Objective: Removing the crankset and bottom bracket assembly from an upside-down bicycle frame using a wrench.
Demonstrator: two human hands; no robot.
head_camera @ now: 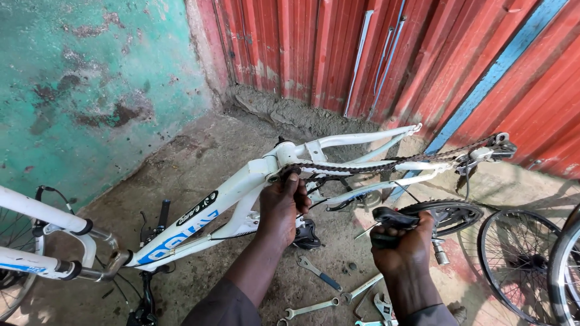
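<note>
My left hand (pixel 283 208) is clamped around the white frame (pixel 241 187) right at the bottom bracket, fingers curled over the shell where the chain (pixel 374 164) drapes across it. The frame is upside down, and its long axis runs from low on the left, where the fork (pixel 72 247) and a wheel (pixel 12 265) sit, up and to the right toward the dropouts and derailleur (pixel 498 147), well beyond both hands.

My right hand (pixel 403 241) is closed tight on a black pedal (pixel 393 218). Just past that hand is the crank with its chainring (pixel 450 214), a toothed black disc lying off the frame, below the chainstays. So the crank set is on the right hand's side, and the bracket shell it lines up with is to the left and slightly above, under my left hand. The gap between the two hands is short; the left is the nearer hand to the shell, the right the nearer to the crank.

The chain hangs slack along the stays, from the left hand out to the derailleur.

On the ground below and between my hands lie several spanners (pixel 311 309) and a blue-handled tool (pixel 320 274). To the right of my right hand stand two loose wheels (pixel 519 265), close to the red corrugated wall (pixel 374 54).
</note>
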